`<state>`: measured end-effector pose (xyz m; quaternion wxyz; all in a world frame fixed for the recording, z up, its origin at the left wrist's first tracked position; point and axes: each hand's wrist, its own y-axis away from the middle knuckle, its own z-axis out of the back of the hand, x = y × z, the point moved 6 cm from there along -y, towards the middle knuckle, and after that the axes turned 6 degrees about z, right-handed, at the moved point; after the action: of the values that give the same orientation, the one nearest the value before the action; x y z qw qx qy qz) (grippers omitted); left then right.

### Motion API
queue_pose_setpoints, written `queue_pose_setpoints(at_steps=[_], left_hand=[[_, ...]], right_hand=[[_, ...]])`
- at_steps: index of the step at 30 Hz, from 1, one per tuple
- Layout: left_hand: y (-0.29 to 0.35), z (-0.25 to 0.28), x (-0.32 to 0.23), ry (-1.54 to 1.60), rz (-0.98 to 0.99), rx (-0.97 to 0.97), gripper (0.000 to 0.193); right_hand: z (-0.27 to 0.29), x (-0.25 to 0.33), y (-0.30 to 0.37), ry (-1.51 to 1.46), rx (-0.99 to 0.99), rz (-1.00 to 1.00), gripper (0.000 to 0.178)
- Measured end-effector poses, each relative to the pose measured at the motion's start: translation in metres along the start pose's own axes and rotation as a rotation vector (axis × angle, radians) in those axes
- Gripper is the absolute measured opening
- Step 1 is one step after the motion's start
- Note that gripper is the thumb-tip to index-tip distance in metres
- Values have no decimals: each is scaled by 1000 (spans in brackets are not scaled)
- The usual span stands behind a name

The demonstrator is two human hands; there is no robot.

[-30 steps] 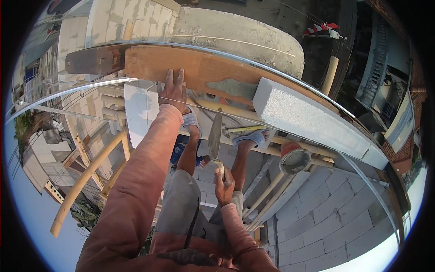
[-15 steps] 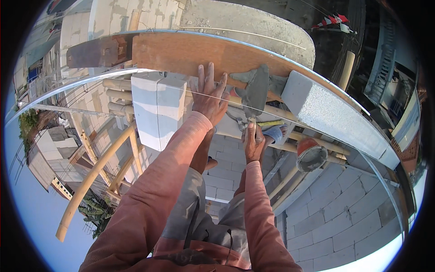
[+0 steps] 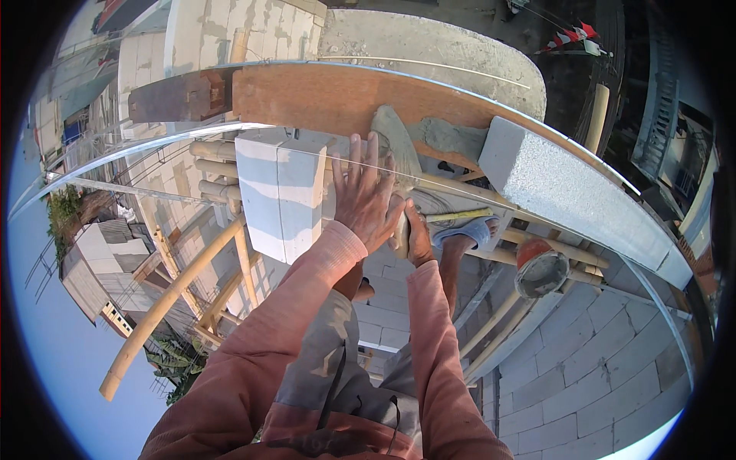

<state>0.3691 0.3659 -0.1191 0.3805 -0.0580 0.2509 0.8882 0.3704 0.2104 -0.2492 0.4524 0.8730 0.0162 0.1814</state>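
Bamboo poles (image 3: 170,303) are slanting on the left, houses (image 3: 96,257) are sitting past them, and a long brown board (image 3: 307,96) is running across the front. Grey mortar (image 3: 454,136) is lying on it beside a long white block (image 3: 571,192). The right hand's (image 3: 419,236) grip is closing around a trowel (image 3: 395,146), whose blade is pointing at the board. The left hand (image 3: 364,198) is spreading its fingers just beside it. Compared with the earlier picture, the blade is sitting farther left and the hands are staying closer together.
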Motion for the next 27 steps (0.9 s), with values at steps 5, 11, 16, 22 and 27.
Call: queue_pose_setpoints(at_steps=[5, 11, 16, 22, 27], left_hand=[[30, 10, 11, 122, -88, -57, 67], [9, -9, 105, 49, 241, -189, 77], [-53, -6, 94, 67, 244, -285, 87], [-75, -25, 96, 55, 494, -47, 107], [-73, -28, 95, 29, 419, -40, 118]], right_hand=[[37, 2, 5, 29, 99, -103, 63], [89, 41, 69, 291, 284, -294, 64], [107, 111, 166, 439, 217, -340, 62], [95, 286, 253, 557, 197, -102, 41], [93, 486, 243, 976, 71, 48, 38]])
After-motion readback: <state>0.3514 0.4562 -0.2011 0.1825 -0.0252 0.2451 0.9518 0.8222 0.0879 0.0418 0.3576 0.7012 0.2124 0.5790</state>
